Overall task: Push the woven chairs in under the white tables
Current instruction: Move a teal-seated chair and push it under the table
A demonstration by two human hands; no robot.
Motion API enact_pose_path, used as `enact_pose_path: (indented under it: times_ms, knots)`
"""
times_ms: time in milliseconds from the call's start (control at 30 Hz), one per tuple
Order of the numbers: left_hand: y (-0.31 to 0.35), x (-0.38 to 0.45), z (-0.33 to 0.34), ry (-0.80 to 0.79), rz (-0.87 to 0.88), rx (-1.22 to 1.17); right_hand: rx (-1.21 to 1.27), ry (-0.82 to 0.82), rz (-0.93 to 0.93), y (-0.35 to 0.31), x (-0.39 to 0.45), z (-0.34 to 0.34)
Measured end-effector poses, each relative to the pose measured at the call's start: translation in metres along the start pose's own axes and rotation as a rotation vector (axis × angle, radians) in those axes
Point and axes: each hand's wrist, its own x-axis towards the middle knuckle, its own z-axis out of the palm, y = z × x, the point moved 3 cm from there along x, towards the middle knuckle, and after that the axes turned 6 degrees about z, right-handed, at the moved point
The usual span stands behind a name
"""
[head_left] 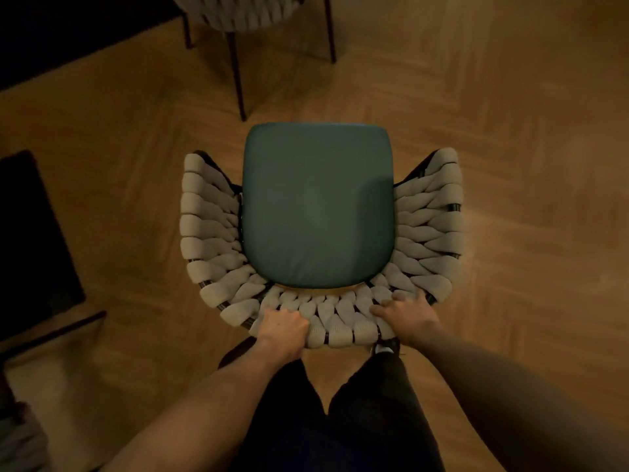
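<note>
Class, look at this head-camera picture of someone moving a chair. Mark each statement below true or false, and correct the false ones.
1. Both hands hold the chair's backrest. True: the left hand and right hand grip the woven backrest.
2. The seat cushion is red. False: the cushion is dark green.
3. A second woven chair stands farther ahead. True: the second chair is at the top edge.
4. The floor is carpeted. False: the floor is wood in a herringbone pattern.
5. A bag lies on the seat. False: nothing lies on it.
</note>
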Motion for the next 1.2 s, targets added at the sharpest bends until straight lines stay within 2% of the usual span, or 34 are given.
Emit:
enact_pose_path:
  times_ms: [200,400,567,867,1200]
  knots:
    - [0.047,0.031,-0.042,0.011,-0.196,-0.201,-0.239,0.086,-0.169,0.084,0.048,-0.043]
    - [0.066,0.054,-0.074,0.076,-0.392,-0.406,-0.459,0.162,-0.330,0.124,0.092,-0.095]
    - [0.084,0.088,-0.106,0.139,-0.487,-0.591,-0.641,0.185,-0.464,0.158,0.130,-0.147]
    - [0.078,0.142,-0.179,0.140,-0.646,-0.905,-0.937,0.239,-0.696,0.180,0.201,-0.252]
    - [0.047,0.198,-0.267,0.160,-0.886,-1.139,-1.190,0.217,-0.842,0.190,0.281,-0.353]
